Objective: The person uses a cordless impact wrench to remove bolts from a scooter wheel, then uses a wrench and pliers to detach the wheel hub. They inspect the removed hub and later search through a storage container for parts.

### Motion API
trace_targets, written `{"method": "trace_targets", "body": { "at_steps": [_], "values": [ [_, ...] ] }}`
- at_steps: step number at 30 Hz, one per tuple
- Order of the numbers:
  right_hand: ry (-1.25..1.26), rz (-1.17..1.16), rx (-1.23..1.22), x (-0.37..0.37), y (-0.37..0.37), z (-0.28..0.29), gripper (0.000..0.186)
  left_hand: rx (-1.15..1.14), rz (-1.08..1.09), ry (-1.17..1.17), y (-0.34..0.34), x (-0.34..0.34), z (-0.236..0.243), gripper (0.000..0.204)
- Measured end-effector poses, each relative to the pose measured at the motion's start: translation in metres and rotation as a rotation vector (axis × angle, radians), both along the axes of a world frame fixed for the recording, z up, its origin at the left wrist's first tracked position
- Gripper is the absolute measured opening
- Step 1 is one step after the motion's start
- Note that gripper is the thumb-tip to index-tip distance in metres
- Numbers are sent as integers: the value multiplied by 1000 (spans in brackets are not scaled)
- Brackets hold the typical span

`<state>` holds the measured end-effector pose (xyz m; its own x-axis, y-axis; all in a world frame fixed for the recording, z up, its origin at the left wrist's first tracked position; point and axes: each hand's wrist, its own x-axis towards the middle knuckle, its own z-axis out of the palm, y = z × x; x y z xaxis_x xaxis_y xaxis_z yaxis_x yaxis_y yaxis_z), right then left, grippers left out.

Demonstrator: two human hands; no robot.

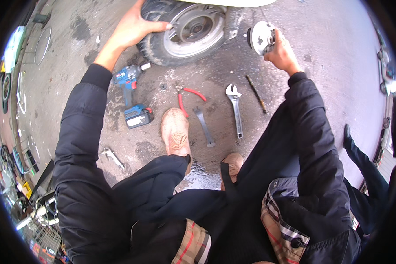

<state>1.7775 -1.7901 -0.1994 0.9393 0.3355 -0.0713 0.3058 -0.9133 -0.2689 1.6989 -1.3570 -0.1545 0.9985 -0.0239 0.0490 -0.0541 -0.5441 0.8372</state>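
Note:
My left hand [134,27] grips the upper left of a scooter wheel [196,28], its thumb stretched over the tyre's side toward the rim; its other fingers are partly cut off by the frame's top. In my right hand [282,52] is a round, silvery brake plate [262,37], held in the air to the right of the wheel. On the ground below the wheel lie a blue cordless impact wrench [132,94], red-handled pliers [190,97], a flat tyre lever [203,126], an adjustable wrench [235,110] and a thin dark rod [256,94].
A pale body panel [233,1] hangs over the wheel. Another small metal tool [113,157] lies left of my feet. My left shoe [176,130] stands close to the pliers. Cluttered goods and a wire basket [46,237] line the left edge; a person's dark-clad leg [365,163] shows at right.

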Motion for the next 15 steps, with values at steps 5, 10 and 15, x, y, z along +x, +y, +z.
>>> {"method": "trace_targets", "body": {
  "at_steps": [5,10,15],
  "values": [
    [1184,31,738,-30,-49,64,95,2,-8,-35,-12,6,4,98],
    [1473,-1,1479,-88,-37,50,84,55,-138,-154,-34,34,4,70],
    [1399,-239,1654,-80,-38,45,72,-36,-110,-270,-53,39,1,48]
  ]
}}
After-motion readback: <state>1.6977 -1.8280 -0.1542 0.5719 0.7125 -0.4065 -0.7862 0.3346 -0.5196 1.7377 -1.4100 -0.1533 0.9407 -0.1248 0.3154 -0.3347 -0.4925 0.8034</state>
